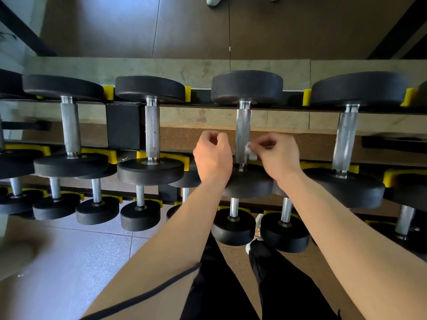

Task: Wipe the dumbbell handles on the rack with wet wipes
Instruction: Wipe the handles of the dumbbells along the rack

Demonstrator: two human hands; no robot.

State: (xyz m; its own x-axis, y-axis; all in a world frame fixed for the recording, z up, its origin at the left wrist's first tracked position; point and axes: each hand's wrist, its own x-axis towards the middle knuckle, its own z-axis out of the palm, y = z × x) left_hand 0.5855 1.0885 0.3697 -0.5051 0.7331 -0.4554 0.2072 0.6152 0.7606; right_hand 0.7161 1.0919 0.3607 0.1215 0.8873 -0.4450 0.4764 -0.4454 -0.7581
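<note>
The dumbbell handle [243, 132] between the two hands runs away from the person, its long axis pointing from the near black head, partly hidden under the wrists, to the far black head [246, 87] beyond the fingers. The dumbbell lies flat across the top tier of the rack [122, 125], each head seated by a yellow cradle [306, 97]. The right hand [277, 155] sits just to the right of the handle, its fingers curled and pinching a small crumpled white wet wipe [249, 151], which is pressed against the right side of the bar's near half. The left hand [213, 153] hovers just to the left of the same bar without touching it, its fingers curled in toward the palm with nothing visible in them. The two hands are apart, with the bar standing between them. The handle is bright silver metal with a fine knurled grip along its middle and smooth collars at both ends; the heads are matt black discs. Further left of the left hand lies a similar dumbbell [151, 130], and further right of the right hand a thicker one [346, 139], both parallel to the one being wiped. Below the forearms, smaller dumbbells [233, 225] line a lower tier.
</note>
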